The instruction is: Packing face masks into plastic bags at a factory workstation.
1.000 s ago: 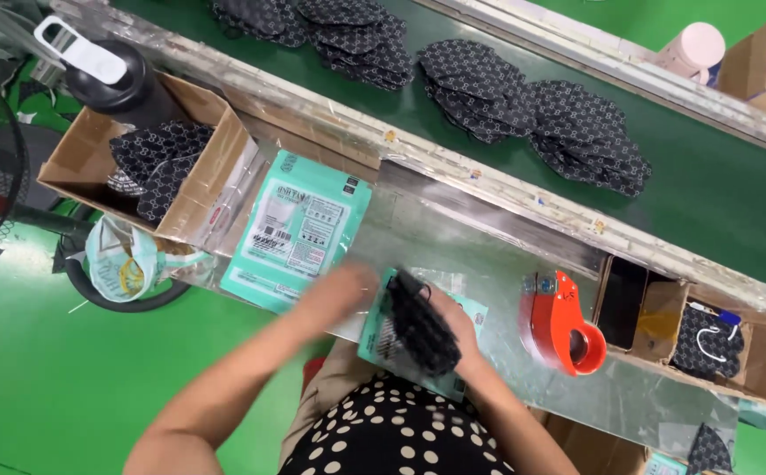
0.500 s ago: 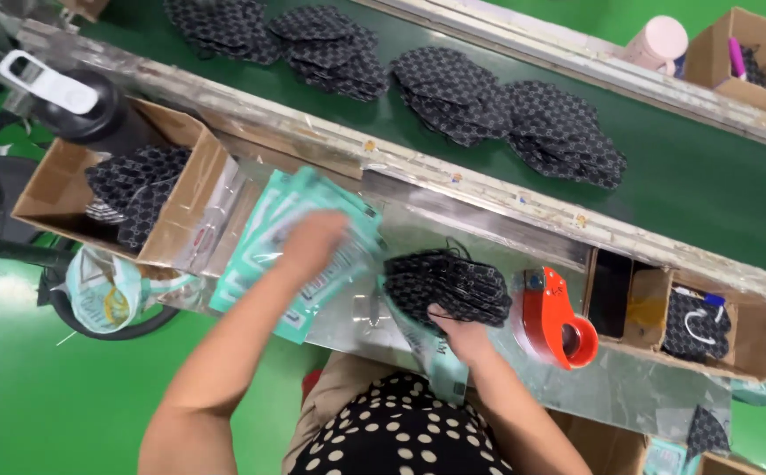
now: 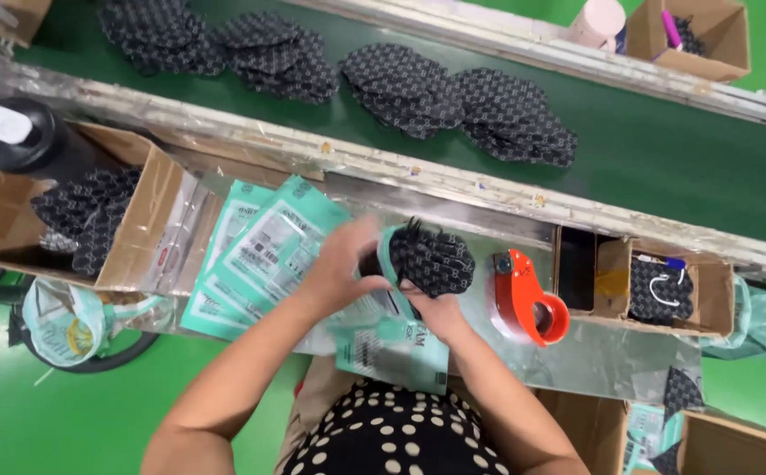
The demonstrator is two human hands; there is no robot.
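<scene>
Only 1 view here, the head camera looking straight down at a packing bench.

The person's left hand (image 3: pixel 340 268) is curled around the mouth of a teal plastic pouch (image 3: pixel 392 339), fingers closed on its edge and holding it open. The right hand (image 3: pixel 436 310) comes up from below with its fingers pinched shut on a stack of dark patterned masks (image 3: pixel 431 259), which sits partway into the pouch opening, right between the 2 hands over the metal bench top (image 3: pixel 612 361).

Just left of the hands is a fanned pile of empty pouches (image 3: pixel 255 255), and beyond that a cardboard box (image 3: pixel 136 229) with more masks in it. To the right, close by, there's an orange tape dispenser (image 3: pixel 528 299), then a smaller carton (image 3: pixel 708 295) with a single mask. Behind the bench runs a green conveyor belt (image 3: pixel 664 149) carrying 4 or so heaps of the same masks.

What could go sideways, as a guess: the stack looks loose and a bit fanned, so if the pouch mouth sags or the left grip slips, the ear loops could snag on the rim and the masks could splay out or bunch up half in, half out. The loose pouches nearby could also get dragged along by the forearm.
</scene>
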